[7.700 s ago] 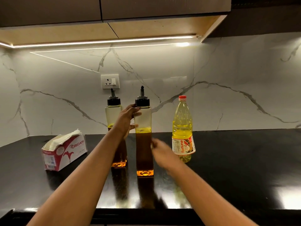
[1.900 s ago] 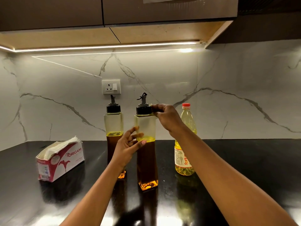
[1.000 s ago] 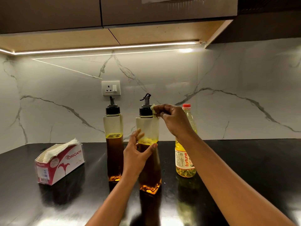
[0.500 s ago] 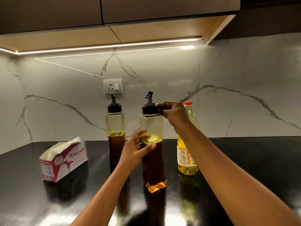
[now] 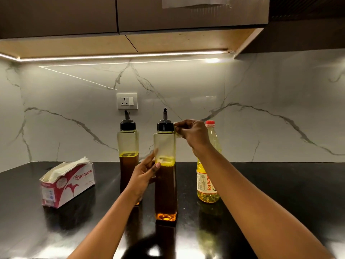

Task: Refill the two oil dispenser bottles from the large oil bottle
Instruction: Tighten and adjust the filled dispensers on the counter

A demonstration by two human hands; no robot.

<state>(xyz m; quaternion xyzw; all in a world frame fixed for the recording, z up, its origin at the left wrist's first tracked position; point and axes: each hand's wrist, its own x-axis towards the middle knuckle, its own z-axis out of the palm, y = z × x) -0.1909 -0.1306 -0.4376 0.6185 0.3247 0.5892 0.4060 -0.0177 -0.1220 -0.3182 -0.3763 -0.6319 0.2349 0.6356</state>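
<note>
Black cap [image 5: 165,127] on: my right grip [image 5: 192,135] pinches it, left grip [image 5: 143,172] holds dispenser bottle [image 5: 165,186]. No refill yet; large oil bottle [image 5: 207,184] sealed.

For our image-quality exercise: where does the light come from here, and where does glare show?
Head view: an LED strip under the cabinet lights the wall; glare pools on the glossy black counter near the bottom edge, where the nearer dispenser bottle is mirrored.
</note>
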